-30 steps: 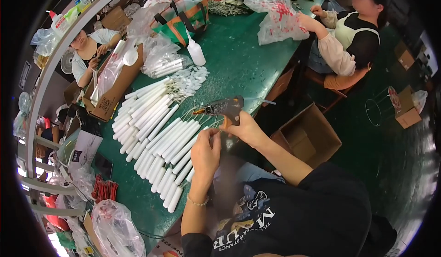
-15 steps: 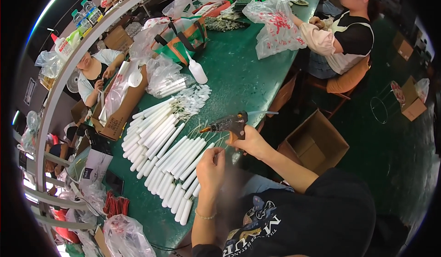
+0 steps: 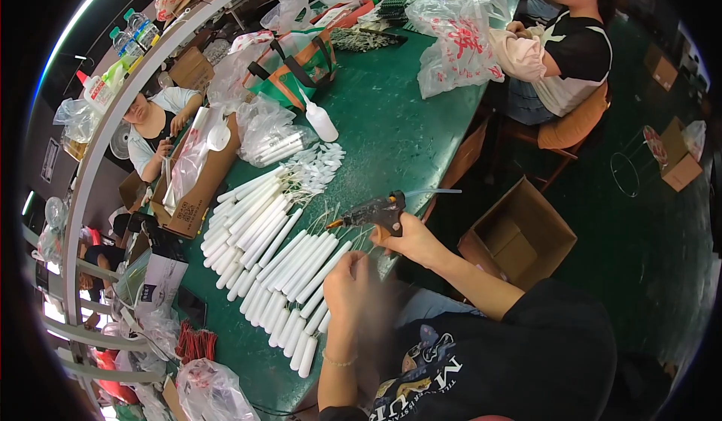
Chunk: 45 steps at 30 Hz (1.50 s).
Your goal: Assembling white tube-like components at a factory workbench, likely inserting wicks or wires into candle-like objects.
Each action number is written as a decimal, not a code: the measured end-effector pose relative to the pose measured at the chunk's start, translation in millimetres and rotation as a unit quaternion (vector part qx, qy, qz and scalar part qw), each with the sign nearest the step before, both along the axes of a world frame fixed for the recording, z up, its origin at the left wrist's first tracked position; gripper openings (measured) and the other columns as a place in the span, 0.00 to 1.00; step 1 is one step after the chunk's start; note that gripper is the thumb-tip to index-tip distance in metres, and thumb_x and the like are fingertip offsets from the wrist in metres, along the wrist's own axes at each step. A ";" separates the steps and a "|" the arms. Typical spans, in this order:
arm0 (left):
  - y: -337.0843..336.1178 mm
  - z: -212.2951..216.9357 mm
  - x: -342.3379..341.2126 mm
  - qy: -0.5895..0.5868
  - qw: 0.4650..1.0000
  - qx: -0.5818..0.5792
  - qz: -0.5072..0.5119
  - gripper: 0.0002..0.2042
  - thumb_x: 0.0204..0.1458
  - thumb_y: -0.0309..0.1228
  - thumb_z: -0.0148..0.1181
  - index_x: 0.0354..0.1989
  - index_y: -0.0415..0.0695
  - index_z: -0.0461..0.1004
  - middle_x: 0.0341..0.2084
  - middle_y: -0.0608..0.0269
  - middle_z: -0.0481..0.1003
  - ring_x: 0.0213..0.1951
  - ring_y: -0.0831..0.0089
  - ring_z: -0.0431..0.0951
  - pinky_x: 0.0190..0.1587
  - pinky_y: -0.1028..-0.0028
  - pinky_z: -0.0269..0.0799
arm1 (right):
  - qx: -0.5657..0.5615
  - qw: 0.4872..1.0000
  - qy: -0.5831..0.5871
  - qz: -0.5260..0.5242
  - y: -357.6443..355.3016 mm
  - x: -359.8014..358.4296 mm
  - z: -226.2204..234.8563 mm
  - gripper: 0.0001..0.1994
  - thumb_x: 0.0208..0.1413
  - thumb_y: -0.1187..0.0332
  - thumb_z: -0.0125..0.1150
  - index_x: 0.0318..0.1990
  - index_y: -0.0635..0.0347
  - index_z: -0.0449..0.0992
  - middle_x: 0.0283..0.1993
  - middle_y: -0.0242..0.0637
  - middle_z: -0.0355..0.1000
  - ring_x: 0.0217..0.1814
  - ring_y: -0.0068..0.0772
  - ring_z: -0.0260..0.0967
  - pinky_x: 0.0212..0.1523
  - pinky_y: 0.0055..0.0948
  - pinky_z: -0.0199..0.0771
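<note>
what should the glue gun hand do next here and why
Probably bring the glue gun in the right hand down so its tip meets the white tube end by the left hand. The nozzle points left over the row of white tubes on the green table but seems to hover short of them.

So the whole thing sits on a long green table (image 3: pixel 398 135). Near the close end there's a big row of white tubes (image 3: pixel 278 263) lying side by side, running up toward the middle. Just past them are small white pieces (image 3: pixel 320 167), a white squeeze bottle (image 3: pixel 322 122) and a clear bag of tubes (image 3: pixel 272 141). A flat cardboard box (image 3: pixel 197 192) hugs the left edge. Far end has plastic bags (image 3: pixel 459 45) and a green tote (image 3: pixel 297 68).
</note>
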<state>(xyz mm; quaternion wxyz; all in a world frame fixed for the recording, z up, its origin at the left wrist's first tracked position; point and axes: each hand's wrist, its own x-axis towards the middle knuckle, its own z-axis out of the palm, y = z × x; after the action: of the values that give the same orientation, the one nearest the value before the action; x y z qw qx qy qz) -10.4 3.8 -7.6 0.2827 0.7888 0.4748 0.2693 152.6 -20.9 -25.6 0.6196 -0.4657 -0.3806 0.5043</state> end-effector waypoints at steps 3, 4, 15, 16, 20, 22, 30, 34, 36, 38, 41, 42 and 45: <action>-0.1 3.4 0.7 -0.022 0.999 -0.042 0.004 0.07 0.53 0.27 0.54 0.34 0.35 0.73 0.23 0.61 0.76 0.22 0.79 0.74 0.28 0.79 0.69 | -0.010 1.000 -0.017 0.001 0.0 -2.6 -4.2 0.11 0.48 0.73 0.63 0.38 0.65 0.70 0.33 0.31 0.70 0.30 0.20 0.67 0.28 0.20 0.70; 0.3 2.7 0.1 -0.022 0.999 -0.043 0.004 0.07 0.53 0.27 0.54 0.34 0.35 0.73 0.23 0.61 0.76 0.22 0.79 0.74 0.28 0.79 0.69 | -0.009 1.000 -0.014 -0.002 -0.9 -3.7 -1.9 0.11 0.48 0.73 0.62 0.38 0.65 0.70 0.32 0.31 0.69 0.30 0.19 0.67 0.28 0.20 0.70; -0.4 0.6 2.6 -0.064 0.996 -0.066 0.002 0.07 0.52 0.25 0.57 0.35 0.34 0.73 0.23 0.64 0.75 0.23 0.82 0.72 0.28 0.82 0.69 | -0.027 0.997 -0.067 0.017 -0.1 3.3 -3.0 0.17 0.44 0.79 0.60 0.43 0.72 0.66 0.35 0.37 0.70 0.29 0.22 0.69 0.28 0.22 0.72; -0.5 0.3 2.9 -0.066 0.996 -0.067 0.000 0.07 0.52 0.25 0.57 0.35 0.34 0.73 0.23 0.64 0.75 0.23 0.82 0.72 0.28 0.82 0.69 | -0.029 0.997 -0.070 0.019 -1.0 3.9 0.0 0.16 0.44 0.78 0.60 0.43 0.71 0.66 0.35 0.36 0.70 0.28 0.22 0.68 0.27 0.22 0.72; 0.5 -3.5 2.7 -0.058 0.996 -0.065 0.003 0.06 0.52 0.25 0.57 0.34 0.34 0.74 0.22 0.65 0.75 0.23 0.82 0.73 0.27 0.82 0.69 | -0.044 0.997 -0.066 0.021 -3.5 4.7 11.3 0.14 0.46 0.75 0.62 0.41 0.68 0.68 0.34 0.34 0.70 0.30 0.21 0.68 0.28 0.22 0.72; -0.5 -4.1 1.0 -0.059 0.996 -0.068 0.014 0.07 0.51 0.26 0.58 0.34 0.35 0.74 0.22 0.65 0.76 0.23 0.82 0.73 0.26 0.81 0.69 | -0.042 0.998 -0.036 0.018 -2.7 2.5 11.2 0.13 0.47 0.75 0.61 0.41 0.67 0.69 0.35 0.34 0.71 0.33 0.22 0.69 0.30 0.22 0.71; -4.5 1.8 5.9 -0.010 0.997 0.068 0.022 0.05 0.48 0.30 0.57 0.29 0.43 0.75 0.22 0.54 0.74 0.23 0.57 0.75 0.26 0.67 0.69 | -0.004 0.998 0.060 -0.008 -6.6 10.9 11.4 0.20 0.48 0.76 0.54 0.52 0.66 0.64 0.43 0.44 0.71 0.42 0.33 0.72 0.34 0.25 0.73; -3.8 0.2 2.8 -0.023 0.995 0.093 0.040 0.04 0.47 0.30 0.57 0.28 0.44 0.75 0.23 0.54 0.74 0.24 0.55 0.75 0.27 0.64 0.69 | -0.023 0.997 0.073 -0.006 -1.0 6.3 31.0 0.21 0.51 0.72 0.53 0.54 0.66 0.63 0.43 0.45 0.71 0.39 0.32 0.72 0.32 0.24 0.72; -3.0 -0.4 3.1 -0.031 0.994 0.103 0.029 0.05 0.47 0.31 0.56 0.28 0.44 0.75 0.24 0.53 0.75 0.25 0.54 0.75 0.28 0.63 0.70 | 0.002 0.998 0.055 0.011 11.1 4.8 40.7 0.20 0.53 0.71 0.52 0.54 0.66 0.62 0.43 0.45 0.71 0.37 0.29 0.72 0.31 0.23 0.71; -5.5 -0.8 6.5 -0.027 0.995 0.087 0.043 0.07 0.48 0.33 0.55 0.29 0.44 0.75 0.24 0.52 0.75 0.27 0.53 0.75 0.30 0.62 0.71 | 0.030 0.998 0.037 0.035 29.5 1.1 57.7 0.19 0.54 0.71 0.52 0.53 0.66 0.62 0.43 0.45 0.71 0.37 0.28 0.72 0.30 0.23 0.70; -1.4 1.8 2.6 -0.029 0.998 0.021 0.043 0.09 0.49 0.35 0.53 0.31 0.43 0.75 0.24 0.51 0.75 0.29 0.51 0.75 0.33 0.61 0.71 | 0.097 0.993 0.018 0.070 75.2 -15.2 85.2 0.15 0.55 0.70 0.53 0.49 0.64 0.64 0.43 0.45 0.71 0.35 0.27 0.72 0.29 0.19 0.68; 0.6 1.7 1.4 -0.029 0.999 0.024 0.036 0.09 0.49 0.35 0.53 0.31 0.43 0.75 0.24 0.51 0.75 0.29 0.51 0.75 0.33 0.61 0.71 | 0.109 0.991 0.023 0.079 90.8 -23.0 96.7 0.14 0.55 0.70 0.54 0.48 0.63 0.64 0.44 0.44 0.71 0.36 0.26 0.72 0.29 0.19 0.68; 0.9 7.5 6.7 -0.021 0.998 -0.026 0.053 0.11 0.50 0.36 0.52 0.32 0.42 0.75 0.25 0.48 0.75 0.30 0.50 0.75 0.35 0.61 0.70 | 0.113 0.990 0.003 0.084 145.2 -32.3 108.1 0.13 0.54 0.69 0.56 0.45 0.62 0.66 0.42 0.39 0.72 0.36 0.26 0.73 0.29 0.20 0.68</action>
<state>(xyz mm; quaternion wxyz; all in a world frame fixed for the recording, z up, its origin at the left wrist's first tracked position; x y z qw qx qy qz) -3.7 4.7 -0.1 0.2986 0.7492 0.5167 0.2875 120.3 124.4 82.5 0.6249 -0.3576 -0.4710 0.5098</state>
